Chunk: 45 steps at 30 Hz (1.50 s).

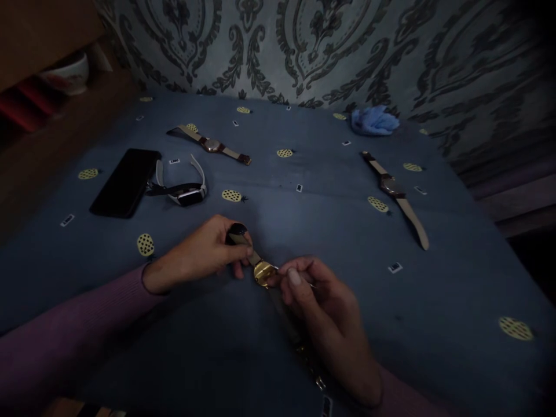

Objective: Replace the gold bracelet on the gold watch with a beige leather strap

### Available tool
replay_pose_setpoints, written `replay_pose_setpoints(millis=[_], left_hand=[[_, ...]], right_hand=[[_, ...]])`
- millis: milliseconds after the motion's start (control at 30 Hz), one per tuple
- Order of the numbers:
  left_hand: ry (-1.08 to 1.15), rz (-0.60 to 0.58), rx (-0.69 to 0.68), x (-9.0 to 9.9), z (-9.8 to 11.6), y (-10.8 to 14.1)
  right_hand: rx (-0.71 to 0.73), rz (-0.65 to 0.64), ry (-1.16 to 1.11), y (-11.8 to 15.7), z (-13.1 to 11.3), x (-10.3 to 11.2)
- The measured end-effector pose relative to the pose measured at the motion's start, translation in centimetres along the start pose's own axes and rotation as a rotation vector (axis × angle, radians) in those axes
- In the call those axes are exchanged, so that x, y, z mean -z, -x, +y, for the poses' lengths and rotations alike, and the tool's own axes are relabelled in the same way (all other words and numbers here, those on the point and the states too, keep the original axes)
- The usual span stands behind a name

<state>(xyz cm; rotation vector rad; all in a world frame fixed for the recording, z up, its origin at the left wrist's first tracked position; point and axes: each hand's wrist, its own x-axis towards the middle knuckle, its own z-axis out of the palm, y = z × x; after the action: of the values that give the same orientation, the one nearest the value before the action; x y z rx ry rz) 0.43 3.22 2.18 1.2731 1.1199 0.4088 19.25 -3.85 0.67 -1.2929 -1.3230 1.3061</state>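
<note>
Head view: gold-backed watch (pixel 262 274) mid-work, back up

Right hand (pixel 330 313): the fingers pinch what looks like a thin metal tool (pixel 277 267), mostly hidden, at the right edge of the gold case; 1 fingertip seems to touch the back. Left hand (pixel 204 255): thumb and fingers grip the far strap (pixel 253 255). The near strap (pixel 282 313) runs toward the near edge, under the right hand. Both straps appear attached and the back looks seated, so I judge work on this watch under way, unfinished. Farther out, 2 more watches lie unhandled: the far-left watch (pixel 212 145) and the right watch (pixel 392 186). Whether either has been worked on, I cannot tell. A smartwatch (pixel 191 197) sits left, just beside a phone (pixel 125 182).
</note>
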Motion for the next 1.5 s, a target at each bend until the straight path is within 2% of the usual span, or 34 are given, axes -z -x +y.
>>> replay_pose_setpoints(millis=[133, 400, 833, 1500], left_hand=[[0.019, -0.008, -0.003, -0.05, -0.06, -0.1], [0.013, -0.015, 0.004, -0.01, -0.09, 0.0], [0.019, -0.015, 0.016, -0.02, 0.09, 0.14], [-0.023, -0.005, 0.031, -0.09, 0.67, 0.57]], right_hand=[[-0.036, -0.009, -0.033, 0.07, 0.02, -0.13], [0.021, -0.004, 0.076, 0.34, -0.09, -0.43], [0.077, -0.034, 0.075, 0.35, -0.05, -0.47], [0.022, -0.018, 0.016, 0.07, -0.02, -0.72]])
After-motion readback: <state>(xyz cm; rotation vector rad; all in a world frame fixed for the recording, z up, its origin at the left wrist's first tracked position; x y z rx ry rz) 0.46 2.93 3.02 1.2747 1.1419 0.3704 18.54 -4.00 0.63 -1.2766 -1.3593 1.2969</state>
